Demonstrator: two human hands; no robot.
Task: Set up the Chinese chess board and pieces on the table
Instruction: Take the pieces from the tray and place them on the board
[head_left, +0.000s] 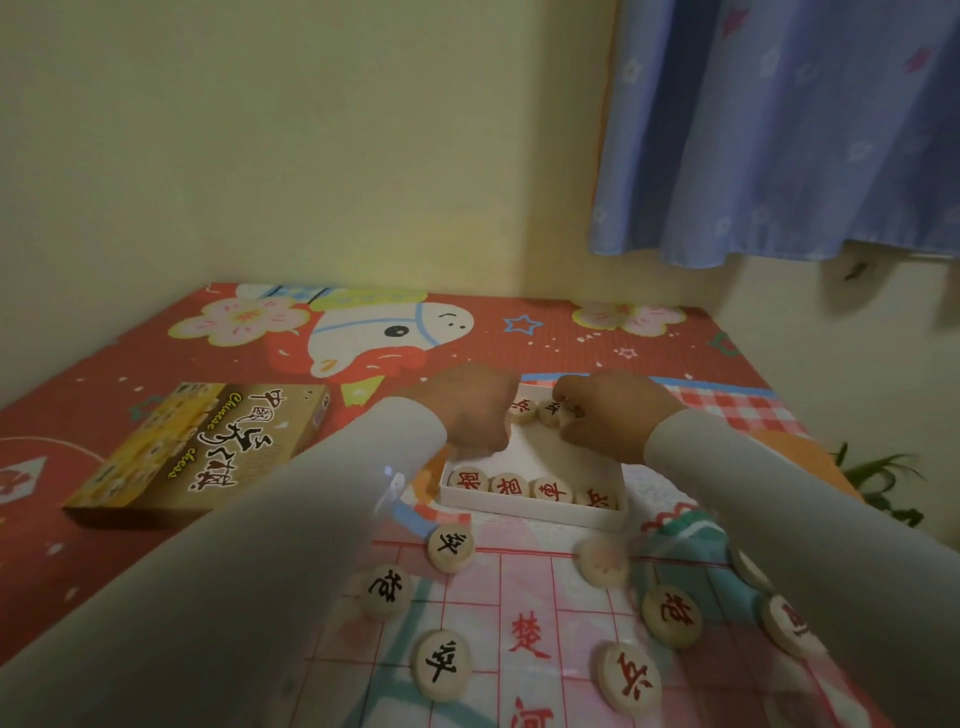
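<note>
A white piece tray sits past the far edge of the thin chess board sheet with its red grid. A row of red-lettered pieces lies along the tray's near wall. Both hands reach into the tray. My left hand is curled over its far left part; what it holds is hidden. My right hand pinches a round piece at the far edge, beside another piece. Several wooden pieces with black and red letters lie scattered on the board.
The yellow-brown chess box lid lies to the left on the red cartoon-print tablecloth. A cream wall stands behind the table and a blue curtain hangs at the right. A green plant shows beyond the right table edge.
</note>
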